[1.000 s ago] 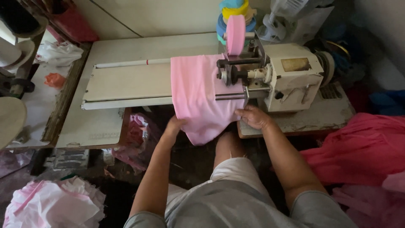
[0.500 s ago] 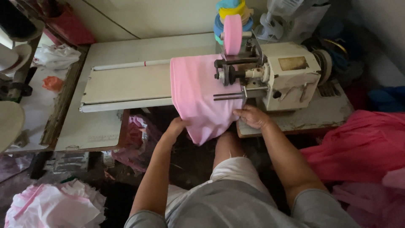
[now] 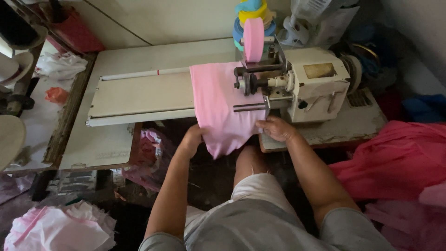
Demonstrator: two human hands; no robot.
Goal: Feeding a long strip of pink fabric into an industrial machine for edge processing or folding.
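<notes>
Pink fabric between both hands' grip

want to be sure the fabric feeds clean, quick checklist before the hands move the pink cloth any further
1. Left hand grips the left edge of the pink cloth: ok.
2. Right hand rests on the cloth's right edge, below the sewing machine head: ok.
3. Cloth lies flat across the machine bed: ok, its lower end hangs off the front.
4. Fingers clear of the needle: cannot tell.
5. Pink tape roll seated on top: ok.
</notes>
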